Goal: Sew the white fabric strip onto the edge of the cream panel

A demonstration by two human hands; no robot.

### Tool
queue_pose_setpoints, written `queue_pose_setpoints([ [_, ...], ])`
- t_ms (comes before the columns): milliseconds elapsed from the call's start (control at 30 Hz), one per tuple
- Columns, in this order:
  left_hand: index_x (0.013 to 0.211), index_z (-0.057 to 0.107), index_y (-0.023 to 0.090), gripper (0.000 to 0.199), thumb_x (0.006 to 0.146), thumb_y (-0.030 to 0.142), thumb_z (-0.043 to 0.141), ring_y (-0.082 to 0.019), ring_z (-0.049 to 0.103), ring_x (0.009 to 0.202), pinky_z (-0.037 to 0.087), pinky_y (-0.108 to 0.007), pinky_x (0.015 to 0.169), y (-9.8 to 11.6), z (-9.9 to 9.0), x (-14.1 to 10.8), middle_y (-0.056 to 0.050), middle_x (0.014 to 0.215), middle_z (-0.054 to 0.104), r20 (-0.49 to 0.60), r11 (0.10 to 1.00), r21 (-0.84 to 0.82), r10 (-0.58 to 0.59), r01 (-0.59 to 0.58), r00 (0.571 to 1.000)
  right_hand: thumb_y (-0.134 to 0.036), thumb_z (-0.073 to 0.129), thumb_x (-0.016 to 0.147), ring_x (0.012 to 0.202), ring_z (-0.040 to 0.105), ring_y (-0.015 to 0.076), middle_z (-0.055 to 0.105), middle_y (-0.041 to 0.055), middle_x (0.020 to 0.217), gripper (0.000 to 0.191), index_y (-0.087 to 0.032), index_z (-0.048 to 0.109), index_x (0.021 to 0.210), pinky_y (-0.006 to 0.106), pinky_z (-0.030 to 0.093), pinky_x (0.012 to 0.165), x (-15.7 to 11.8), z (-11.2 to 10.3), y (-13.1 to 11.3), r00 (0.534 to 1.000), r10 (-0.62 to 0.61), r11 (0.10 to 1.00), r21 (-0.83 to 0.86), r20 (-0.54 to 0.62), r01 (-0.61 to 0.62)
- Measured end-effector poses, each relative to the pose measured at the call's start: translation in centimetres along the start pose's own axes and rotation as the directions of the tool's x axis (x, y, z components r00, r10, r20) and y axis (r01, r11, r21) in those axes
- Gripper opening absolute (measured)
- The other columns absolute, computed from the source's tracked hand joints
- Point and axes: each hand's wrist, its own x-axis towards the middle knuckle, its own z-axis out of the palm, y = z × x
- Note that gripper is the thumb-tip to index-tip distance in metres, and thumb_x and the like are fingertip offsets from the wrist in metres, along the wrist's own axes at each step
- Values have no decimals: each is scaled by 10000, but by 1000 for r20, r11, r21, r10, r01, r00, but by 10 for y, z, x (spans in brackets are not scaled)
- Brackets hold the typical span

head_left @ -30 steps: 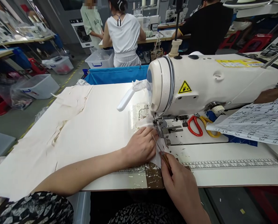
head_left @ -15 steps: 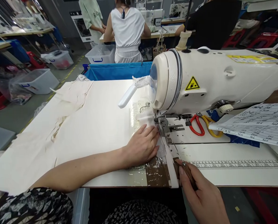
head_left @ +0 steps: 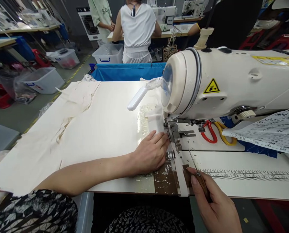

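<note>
My left hand (head_left: 152,152) lies with fingers stretched out, palm down, on the table just in front of the needle area of a white sewing machine (head_left: 231,81). Thin white fabric (head_left: 156,123) shows beyond its fingertips; whatever is beneath the palm is hidden. A narrow white strip (head_left: 182,181) runs from the metal guide (head_left: 178,147) down to the table's front edge. To the right of that strip, my right hand (head_left: 213,197) is closed around the wooden handle of an awl (head_left: 202,186). The awl's thin metal point slants up and left, apart from the guide.
Scissors (head_left: 209,132) with red and yellow handles lie behind a written paper sheet (head_left: 268,132). Pale fabric pieces (head_left: 78,97) cover the table's left side. A ruler scale (head_left: 251,174) runs along the front. Beyond a blue cloth bin (head_left: 132,72), several people work.
The awl's point has moved right, away from the metal guide. More of the white fabric shows beyond my left fingertips. The whole view has shifted slightly.
</note>
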Motion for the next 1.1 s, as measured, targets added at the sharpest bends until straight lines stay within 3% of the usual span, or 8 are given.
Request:
queue_pose_setpoints([
  [200,1328,489,12,455,976,281,380,-303,452,1302,338,-443,1112,0,1,-1,-207,1394,507,-5,1000,6,4,-4,1000,-514,516,941,1064,689,174,733,-4,1166,346,-289,636,1176,165,557,787,-3,-1,-24,951,308,948,89,-14,-305],
  [367,1321,491,20,460,973,297,377,-291,468,1295,352,-419,1110,-2,1,0,-201,1394,513,15,1000,9,-6,6,1000,-514,475,963,1233,584,201,662,0,1300,393,-293,613,1257,241,481,992,-4,1,-35,948,312,947,104,-56,-305],
  [467,1321,490,13,467,971,298,370,-290,478,1286,354,-418,1112,-4,2,2,-201,1389,516,16,1000,13,-15,15,1000,-417,498,982,1163,621,181,687,-8,1234,284,-310,646,1199,226,495,955,-3,4,-30,972,223,971,112,-76,-214],
  [567,1319,485,-15,476,973,290,363,-302,474,1286,353,-426,1115,-7,3,4,-221,1394,505,-2,1000,8,-16,16,1000,-301,500,990,1023,665,168,701,17,1119,231,-297,651,1164,218,533,841,4,9,-23,998,-24,992,122,-54,30],
  [667,1297,492,-9,448,962,267,378,-304,470,1281,381,-430,1093,-10,4,6,-222,1378,510,-9,1000,-12,-23,22,1000,-208,491,986,880,663,148,675,44,971,229,-232,624,1171,205,524,736,17,16,-20,954,-298,951,91,4,297],
  [767,1253,517,13,401,959,248,379,-289,506,1218,427,-415,1047,-14,5,9,-204,1339,531,-10,999,-33,-41,40,999,-144,497,981,758,631,132,640,41,839,183,-152,624,1113,212,488,682,31,26,-21,892,-452,891,-31,18,453],
  [933,1206,542,23,370,956,246,384,-273,522,1175,451,-382,1021,-19,8,11,-185,1294,547,-6,997,-53,-48,48,999,-141,501,981,678,619,151,658,65,807,199,-66,647,1091,250,443,599,44,44,-22,821,-571,783,-300,-3,544],
  [1100,1199,548,47,350,970,224,352,-263,522,1186,454,-390,1015,-20,10,11,-172,1268,565,-28,996,-77,-37,35,999,-169,466,996,612,602,140,659,54,794,245,-63,665,1091,243,402,520,50,50,-23,821,-570,746,-412,10,523],
])
